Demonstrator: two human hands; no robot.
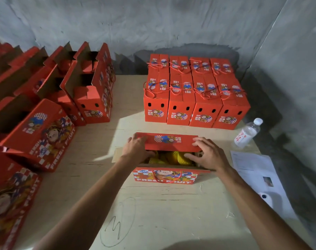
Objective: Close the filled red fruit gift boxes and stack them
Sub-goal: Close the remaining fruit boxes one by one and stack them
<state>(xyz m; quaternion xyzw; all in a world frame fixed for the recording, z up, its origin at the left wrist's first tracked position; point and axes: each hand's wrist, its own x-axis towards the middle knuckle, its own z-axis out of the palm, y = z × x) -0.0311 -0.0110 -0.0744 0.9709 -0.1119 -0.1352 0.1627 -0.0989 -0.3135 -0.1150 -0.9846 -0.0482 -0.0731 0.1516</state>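
A red fruit gift box (164, 176) stands in the middle of the table, its top partly open. Yellow net-wrapped fruit (173, 156) shows inside. The far red lid flap (169, 142) lies folded over the opening. My left hand (136, 147) holds the flap's left end, fingers on top and thumb under. My right hand (206, 153) holds the right end the same way. The near flap with its red cord handle (167, 175) hangs down at the front. A block of closed red boxes (195, 92) stands at the back right.
Rows of open red boxes (51, 91) fill the left side, some tipped over near the edge. A water bottle (248, 134) and sheets of paper (256, 170) lie at the right. The pale wooden table (162, 213) ends at grey concrete walls.
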